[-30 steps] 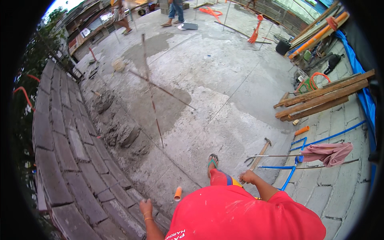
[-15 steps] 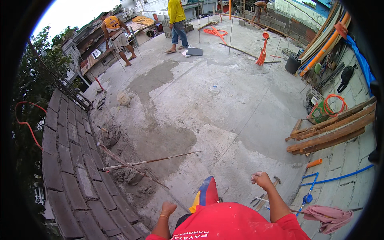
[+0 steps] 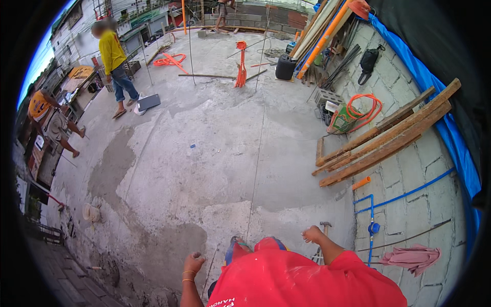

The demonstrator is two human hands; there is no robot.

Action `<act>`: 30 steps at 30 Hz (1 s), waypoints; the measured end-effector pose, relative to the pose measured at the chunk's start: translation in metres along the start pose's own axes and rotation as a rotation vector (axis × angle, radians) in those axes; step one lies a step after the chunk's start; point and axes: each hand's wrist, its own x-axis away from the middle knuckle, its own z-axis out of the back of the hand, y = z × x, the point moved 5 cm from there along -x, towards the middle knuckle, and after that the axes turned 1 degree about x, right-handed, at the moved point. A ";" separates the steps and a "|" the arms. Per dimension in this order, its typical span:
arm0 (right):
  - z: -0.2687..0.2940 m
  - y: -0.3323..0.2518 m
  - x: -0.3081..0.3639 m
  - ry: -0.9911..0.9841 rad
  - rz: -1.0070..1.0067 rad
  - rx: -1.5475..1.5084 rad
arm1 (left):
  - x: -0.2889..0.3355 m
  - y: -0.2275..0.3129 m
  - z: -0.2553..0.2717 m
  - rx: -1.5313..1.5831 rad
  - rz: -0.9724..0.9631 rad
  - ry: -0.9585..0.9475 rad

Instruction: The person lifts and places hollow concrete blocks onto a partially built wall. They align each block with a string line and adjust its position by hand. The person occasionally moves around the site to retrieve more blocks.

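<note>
My left hand (image 3: pixel 193 263) hangs low over the concrete floor (image 3: pixel 220 179), its fingers curled in and nothing visible in them. A thin band circles that wrist. To the right, my right hand (image 3: pixel 313 234) is loosely closed, also with nothing visible in it. Close beside it lies a hammer (image 3: pixel 325 225) on the floor, partly hidden behind my forearm. My feet show just beyond my red shirt (image 3: pixel 286 279). A taut string line (image 3: pixel 258 148) runs away from me across the slab.
Wooden planks (image 3: pixel 388 135) lean against the block wall (image 3: pixel 409 204) at right, above a blue pipe (image 3: pixel 371 227). A pink cloth (image 3: pixel 414 258) hangs there. Farther off are orange hoses (image 3: pixel 240 71), a black container (image 3: pixel 285 67) and upright rods. Two people walk at far left; another stands far back.
My view has swung right and I have moved forward, so the left block wall and crossed sticks have mostly left the picture. Both hands remain curled, without anything visible in them.
</note>
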 end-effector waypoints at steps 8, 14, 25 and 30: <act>-0.018 -0.106 -0.074 -0.053 -0.238 -0.078 | -0.136 0.008 0.118 0.281 0.115 0.158; 0.000 -0.327 -0.198 -0.177 0.039 0.121 | -0.180 -0.006 0.166 0.376 0.501 0.158; 0.036 -0.789 -0.230 0.011 0.440 -0.197 | -0.290 -0.022 0.294 0.687 0.783 0.204; -0.019 -0.792 -0.250 0.046 0.230 -0.147 | -0.395 -0.052 0.387 0.608 0.658 0.152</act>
